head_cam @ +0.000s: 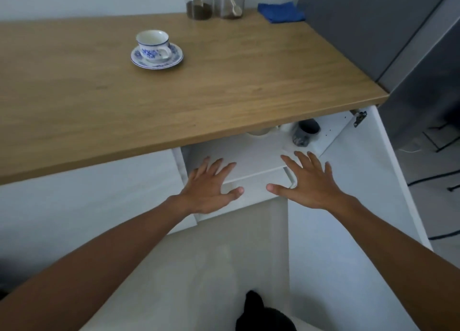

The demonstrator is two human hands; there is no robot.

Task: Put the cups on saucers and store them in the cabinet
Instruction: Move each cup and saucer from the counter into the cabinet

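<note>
A white cup with blue flowers (152, 44) stands on its matching saucer (174, 59) on the wooden counter (224, 82), left of centre. Below the counter the white cabinet (251, 154) is open, and its door (353, 206) swings out to the right. My left hand (209, 189) and my right hand (306, 181) hover in front of the cabinet shelf, both empty with fingers spread. Far inside the cabinet a dark mug (305, 131) and pale crockery (258, 131) are partly hidden under the counter edge.
Two clear jars (199, 2) and a folded blue cloth (281, 12) sit at the back of the counter. A grey appliance (373, 32) stands on the right. Cables lie on the floor (433, 179) beyond the door. A dark foot (261, 313) shows at the bottom.
</note>
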